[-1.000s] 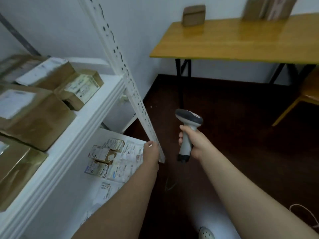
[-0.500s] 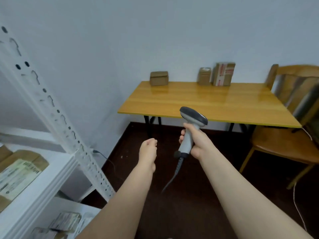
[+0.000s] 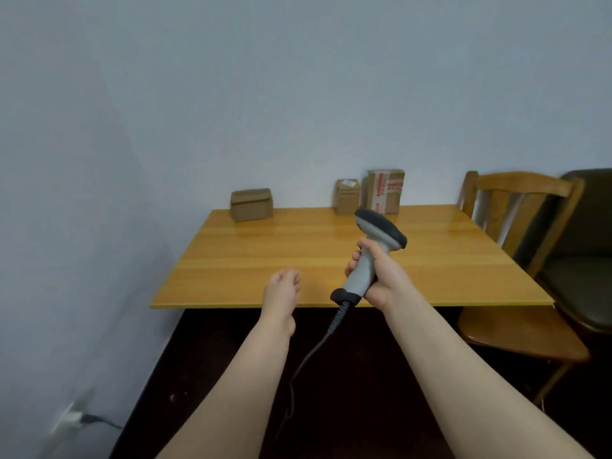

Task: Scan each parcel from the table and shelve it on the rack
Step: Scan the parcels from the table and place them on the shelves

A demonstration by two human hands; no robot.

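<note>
A second ago the person was facing the white rack, with the left hand by its post. Half a second ago the rack was only at the 9 o'clock edge of the view. Now the rack is out of sight and the table fills the middle, looking bigger and closer than before.

The right hand still grips the grey scanner by its handle, fingers wrapped tight around it. The scanner's dark head points to about 11 o'clock. Its black cable hangs down toward 6 o'clock. The left hand holds nothing; its fingers are loose and close together. Both hands are now over the near edge of the table, where before they were over the dark floor.

The table top is shiny yellow wood. Three parcels stand along its far edge, against the wall. The plain brown box is at the table's 11 o'clock corner, well apart from the others. The small box, with a white label on top, and the taped box, with red and white tape, stand just beside each other at about 1 o'clock.

A wooden chair stands at 3 o'clock of the table, close to its side. A dark seat is behind the chair at the picture's edge. The wall is pale blue-grey. Low on the wall at 7 o'clock of the view, a white plug sits with a black wire coming out of it.
</note>
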